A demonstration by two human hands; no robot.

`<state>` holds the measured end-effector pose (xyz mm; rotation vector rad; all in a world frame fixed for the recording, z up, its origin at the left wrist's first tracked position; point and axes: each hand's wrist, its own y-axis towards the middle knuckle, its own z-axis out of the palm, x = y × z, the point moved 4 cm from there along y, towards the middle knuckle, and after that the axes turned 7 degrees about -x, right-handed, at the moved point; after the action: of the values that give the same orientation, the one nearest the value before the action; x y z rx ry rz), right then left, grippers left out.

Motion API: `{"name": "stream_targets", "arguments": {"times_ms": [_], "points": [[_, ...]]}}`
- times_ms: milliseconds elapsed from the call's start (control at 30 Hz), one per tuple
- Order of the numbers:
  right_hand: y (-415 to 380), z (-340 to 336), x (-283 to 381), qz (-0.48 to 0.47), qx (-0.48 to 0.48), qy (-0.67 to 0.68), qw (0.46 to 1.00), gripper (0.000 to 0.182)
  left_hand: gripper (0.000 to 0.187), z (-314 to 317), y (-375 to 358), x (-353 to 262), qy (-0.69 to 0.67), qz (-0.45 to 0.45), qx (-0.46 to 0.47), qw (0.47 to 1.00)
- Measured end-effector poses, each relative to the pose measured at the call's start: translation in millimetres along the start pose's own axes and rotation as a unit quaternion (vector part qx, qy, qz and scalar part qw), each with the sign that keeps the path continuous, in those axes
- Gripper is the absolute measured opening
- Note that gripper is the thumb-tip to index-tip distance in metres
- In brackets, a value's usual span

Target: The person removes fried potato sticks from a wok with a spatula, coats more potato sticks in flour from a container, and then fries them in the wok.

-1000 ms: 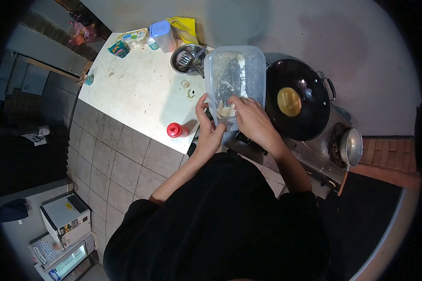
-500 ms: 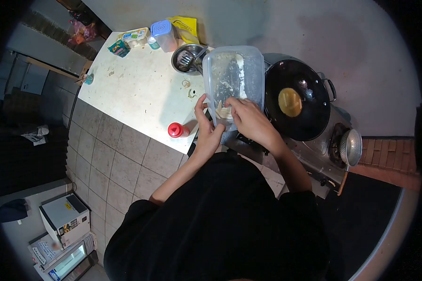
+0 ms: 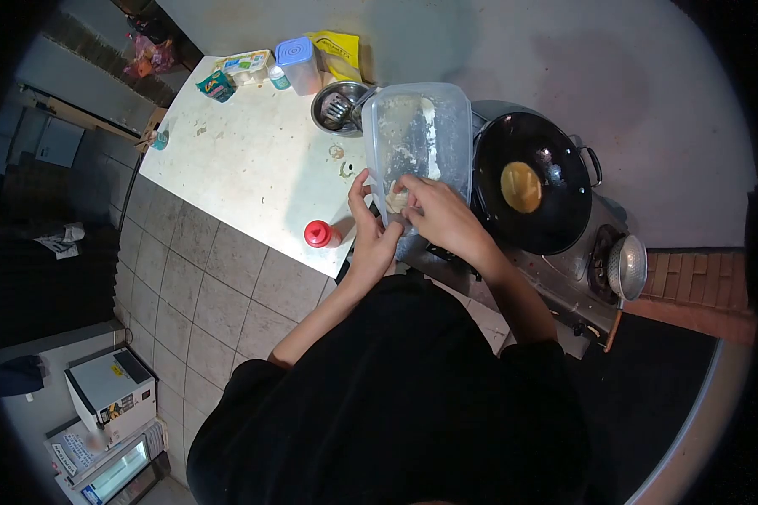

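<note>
A clear plastic container [image 3: 462,126] tilts towards me, with white floury smears inside. My left hand [image 3: 373,236] grips its near left corner, thumb and fingers on either side of the wall. My right hand [image 3: 446,220] reaches in at the near end, its fingers curled and pinched on a pale flour-coated piece [image 3: 396,202], largely hidden by the fingertips. To the right of the container sits a black wok [image 3: 556,219] on the stove. A golden-yellow round patch, which looks like oil, lies in the wok [image 3: 521,187].
A red-capped bottle [image 3: 318,234] stands at the table's near edge. Behind are a metal bowl [image 3: 320,114] with a slotted spatula [image 3: 338,108], a blue-lidded tub [image 3: 296,63], a yellow packet [image 3: 338,52] and a green packet [image 3: 217,86]. A wooden-handled strainer [image 3: 627,268] rests on the right burner.
My right hand's fingers have drawn in and closed around the pale piece inside the container. My left hand keeps its hold on the corner. The view has shifted slightly.
</note>
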<state>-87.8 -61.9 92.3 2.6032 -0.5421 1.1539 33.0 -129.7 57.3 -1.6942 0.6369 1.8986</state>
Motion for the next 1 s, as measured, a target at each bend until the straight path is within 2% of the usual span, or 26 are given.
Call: {"name": "stream_targets", "arguments": {"times_ms": [133, 200, 267, 433, 633, 700, 1000], "points": [[3.2, 4.1, 2.9, 0.032, 0.004, 0.004, 0.999, 0.029, 0.087, -5.0, 1.7, 2.1, 0.001, -0.005, 0.013, 1.0], [3.7, 9.1, 0.0, 0.012, -0.02, 0.01, 1.0, 0.028, 0.088, -6.2, 3.1, -0.2, -0.006, -0.03, 0.008, 0.999], [3.5, 9.9, -0.8, 0.015, -0.024, -0.002, 1.0, 0.028, 0.087, -5.2, 6.2, -0.4, -0.011, -0.003, 0.015, 1.0], [0.4, 1.5, 9.9, 0.028, -0.014, -0.047, 0.998, 0.033, 0.087, -5.5, 7.8, 1.4, -0.013, -0.052, 0.041, 0.998], [-7.4, -3.4, 9.5, 0.055, 0.02, -0.008, 0.998, 0.043, 0.089, -2.3, 9.5, 8.5, -0.013, -0.052, 0.062, 0.997], [-8.0, -4.8, 10.3, 0.099, 0.047, 0.04, 0.993, 0.043, 0.089, -0.6, 9.8, 7.7, -0.021, -0.056, 0.061, 0.996], [-17.9, -14.3, -4.1, 0.021, 0.032, 0.039, 0.999, 0.038, 0.085, 15.4, 5.1, 21.3, 0.046, -0.019, 0.06, 0.997]]}}
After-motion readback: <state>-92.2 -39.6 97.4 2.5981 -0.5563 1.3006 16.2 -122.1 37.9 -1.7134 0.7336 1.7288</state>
